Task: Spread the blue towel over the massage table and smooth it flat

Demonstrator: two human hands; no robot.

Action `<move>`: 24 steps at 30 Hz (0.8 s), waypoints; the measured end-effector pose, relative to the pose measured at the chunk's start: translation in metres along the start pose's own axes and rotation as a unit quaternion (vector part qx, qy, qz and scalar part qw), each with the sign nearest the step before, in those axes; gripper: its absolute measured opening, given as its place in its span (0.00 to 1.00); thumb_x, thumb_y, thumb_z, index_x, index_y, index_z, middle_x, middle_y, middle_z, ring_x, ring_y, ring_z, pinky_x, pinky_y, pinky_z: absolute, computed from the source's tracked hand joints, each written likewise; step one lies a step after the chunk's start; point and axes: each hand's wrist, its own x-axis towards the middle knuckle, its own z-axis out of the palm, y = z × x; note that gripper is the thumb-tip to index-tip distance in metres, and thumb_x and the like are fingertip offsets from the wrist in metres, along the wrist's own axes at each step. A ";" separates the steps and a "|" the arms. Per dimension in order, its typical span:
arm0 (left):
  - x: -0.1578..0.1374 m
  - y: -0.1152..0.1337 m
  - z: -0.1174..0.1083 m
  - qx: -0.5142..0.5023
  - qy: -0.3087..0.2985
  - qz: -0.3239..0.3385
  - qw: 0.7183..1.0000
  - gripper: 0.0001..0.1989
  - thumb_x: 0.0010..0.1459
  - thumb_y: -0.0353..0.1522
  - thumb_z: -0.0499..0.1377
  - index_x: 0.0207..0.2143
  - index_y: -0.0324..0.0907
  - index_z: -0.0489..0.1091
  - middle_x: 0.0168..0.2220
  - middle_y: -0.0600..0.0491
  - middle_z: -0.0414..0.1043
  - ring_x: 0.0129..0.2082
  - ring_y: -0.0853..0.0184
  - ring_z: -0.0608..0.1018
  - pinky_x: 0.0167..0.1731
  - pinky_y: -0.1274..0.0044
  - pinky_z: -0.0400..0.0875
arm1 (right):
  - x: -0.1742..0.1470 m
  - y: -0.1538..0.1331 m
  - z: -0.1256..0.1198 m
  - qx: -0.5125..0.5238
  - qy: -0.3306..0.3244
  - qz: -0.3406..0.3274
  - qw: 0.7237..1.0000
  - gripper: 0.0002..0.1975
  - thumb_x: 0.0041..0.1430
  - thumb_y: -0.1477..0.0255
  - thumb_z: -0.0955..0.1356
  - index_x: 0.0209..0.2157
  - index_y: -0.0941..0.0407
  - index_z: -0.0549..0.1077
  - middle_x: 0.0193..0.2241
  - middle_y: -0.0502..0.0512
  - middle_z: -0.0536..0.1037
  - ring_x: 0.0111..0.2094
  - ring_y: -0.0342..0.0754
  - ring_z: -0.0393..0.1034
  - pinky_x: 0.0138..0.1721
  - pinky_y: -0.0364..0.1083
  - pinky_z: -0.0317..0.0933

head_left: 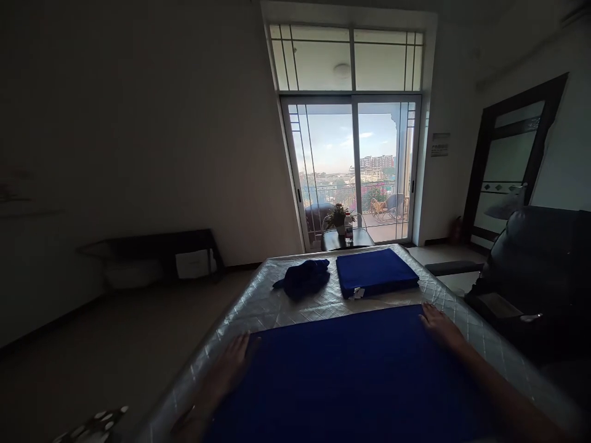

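Observation:
A large dark blue cloth (341, 369) is spread over the near part of a table with a shiny, quilted-pattern cover (277, 317). My left hand (235, 354) lies at the cloth's far left corner, fingers stretched forward. At the far right corner my right hand (438, 323) rests flat on the edge with its fingers extended. Beyond the cloth sits a neatly folded blue cloth (376, 271) with a small white tag. To its left is a crumpled dark blue cloth (307, 277).
Past the table's far edge, a small dark table (330, 240) holds a potted plant (339, 215) and a bottle (348, 227) before glass sliding doors (323, 154). A black armchair (540, 277) stands at right. A low dark bench (157, 246) is against the left wall.

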 end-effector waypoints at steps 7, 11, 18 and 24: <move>0.005 -0.013 0.014 -0.002 0.025 -0.039 0.999 0.41 0.65 0.52 0.38 0.69 0.32 0.49 0.71 0.40 0.48 0.71 0.53 0.54 0.67 0.58 0.50 | 0.006 0.025 0.006 -0.013 -0.042 -0.013 0.999 0.19 0.67 0.62 0.64 0.56 0.51 0.70 0.62 0.60 0.67 0.60 0.53 0.64 0.61 0.59 0.59; 0.003 -0.011 0.008 0.028 0.022 -0.036 0.999 0.42 0.64 0.52 0.39 0.69 0.30 0.49 0.71 0.40 0.48 0.71 0.54 0.54 0.68 0.59 0.49 | 0.009 0.030 0.000 -0.023 -0.060 -0.015 0.998 0.24 0.69 0.71 0.54 0.57 0.55 0.72 0.65 0.63 0.64 0.68 0.51 0.52 0.69 0.54 0.45; -0.007 0.068 -0.020 0.045 0.091 0.055 0.993 0.40 0.67 0.50 0.34 0.65 0.27 0.59 0.67 0.34 0.58 0.68 0.49 0.59 0.67 0.57 0.51 | 0.016 -0.029 -0.014 -0.014 -0.051 -0.045 0.998 0.30 0.66 0.70 0.52 0.65 0.65 0.61 0.67 0.67 0.58 0.69 0.55 0.48 0.69 0.59 0.40; -0.017 0.202 0.018 -0.008 0.064 0.213 0.975 0.32 0.70 0.46 0.36 0.66 0.37 0.58 0.68 0.44 0.60 0.68 0.60 0.61 0.65 0.65 0.60 | -0.010 -0.159 0.008 0.065 -0.096 -0.167 0.979 0.32 0.69 0.63 0.51 0.68 0.64 0.54 0.69 0.62 0.53 0.70 0.50 0.45 0.69 0.53 0.42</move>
